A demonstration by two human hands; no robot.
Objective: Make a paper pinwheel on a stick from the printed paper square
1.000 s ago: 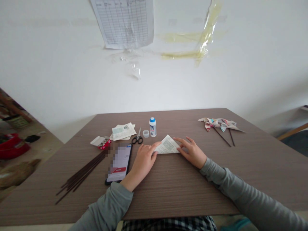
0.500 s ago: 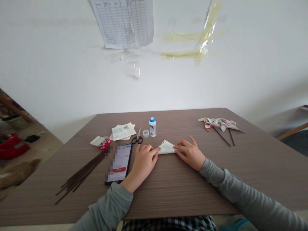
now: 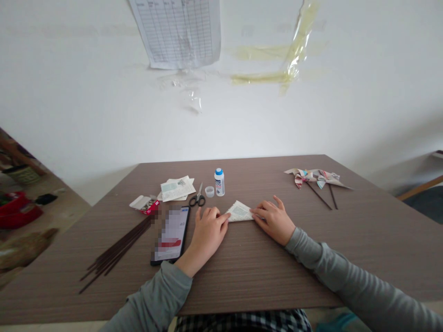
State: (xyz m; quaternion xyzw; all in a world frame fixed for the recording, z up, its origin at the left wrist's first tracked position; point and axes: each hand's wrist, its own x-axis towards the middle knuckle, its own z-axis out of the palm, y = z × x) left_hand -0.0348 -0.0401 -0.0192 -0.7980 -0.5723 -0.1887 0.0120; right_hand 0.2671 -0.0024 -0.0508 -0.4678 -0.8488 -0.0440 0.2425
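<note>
- White wall (image 3: 86,97), filling the upper half of the view: a printed grid chart (image 3: 178,32) is taped on and cut off by the top edge, its small entries unreadable, with yellowed tape strips (image 3: 263,77) and loose clear tape (image 3: 193,99) nearby.
- Wood-grain table (image 3: 263,281), brown and streaked, its near edge crossing the person's lap; checked trousers (image 3: 242,321) show below it.
- Floor at the far left, at about 9 o'clock from the table: a red object (image 3: 17,216) and a tan heap (image 3: 24,249), both blurred and too warped to name.
- Person's arms in grey sleeves: the left sleeve (image 3: 152,295) and right sleeve (image 3: 346,272) run in from the bottom corners.
- Paper pinwheels on dark sticks (image 3: 314,179), at 2 o'clock from the hands.
- Bundle of dark sticks (image 3: 116,253), at 8 o'clock; beside it lies a phone (image 3: 171,235), its screen pixelated and unreadable.
- At 11 o'clock: printed paper sheets (image 3: 176,188), a small open box (image 3: 145,204), scissors (image 3: 198,199), a glue bottle (image 3: 219,182) and a small clear cup (image 3: 209,191).
- Folded paper triangle (image 3: 239,211), flat on the table mid-view, between the hands.
- Left hand (image 3: 207,235) and right hand (image 3: 273,221) - fingertips touch its two side corners, neither closing around it; whether they pinch, I cannot tell.
</note>
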